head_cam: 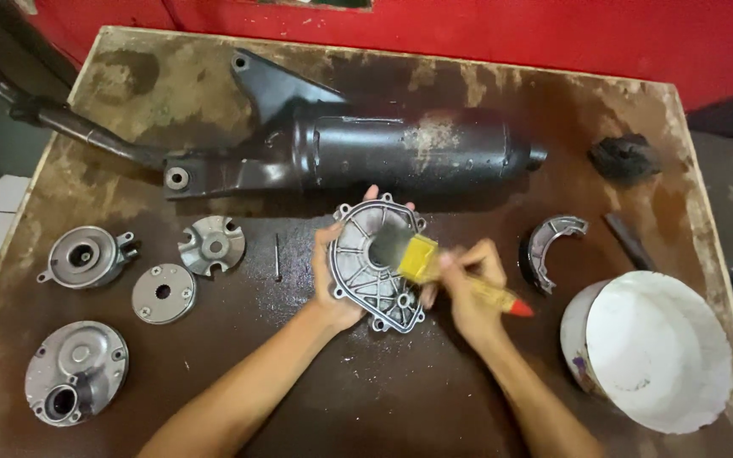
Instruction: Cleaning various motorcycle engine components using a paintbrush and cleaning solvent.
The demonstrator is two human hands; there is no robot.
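Head camera, steeply down over workbench [214,399]

grey ribbed metal cover [375,267] tilted up just below the black muffler [341,148] – yellow-handled paintbrush [434,267], bristles on its face

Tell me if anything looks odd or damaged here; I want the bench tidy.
The white bucket at the right lies tipped on its side, overhanging the table edge. The tabletop is stained and worn pale along its rims. The parts themselves look intact.
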